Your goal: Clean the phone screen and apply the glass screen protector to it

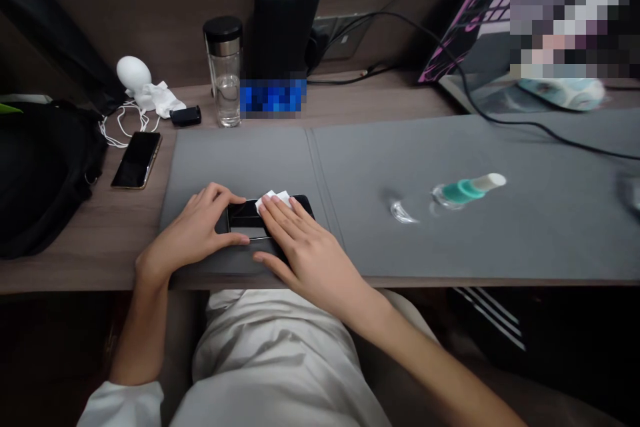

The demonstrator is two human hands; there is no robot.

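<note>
A black smartphone (pixel 249 221) lies flat on the grey desk mat near its front edge. My left hand (pixel 197 223) is closed on the phone's left end, thumb on the near edge and fingers on the far edge. Under the fingertips of my right hand (pixel 305 237), a folded white wipe (pixel 273 200) is pressed against the screen. The right fingers are stretched out flat and the thumb stands apart; they cover the phone's right part. To the right, a bottle with green liquid and a white cap (pixel 467 191) is blurred, beside a small clear plastic piece (pixel 403 212).
The grey mat (pixel 390 153) covers much of the desk. Behind it stand a glass water bottle (pixel 229 90) and a dark tall container (pixel 285 27). Another phone (pixel 137 160), white cords and a black bag (pixel 45 180) are at left. A black cable (pixel 530 123) crosses the right side.
</note>
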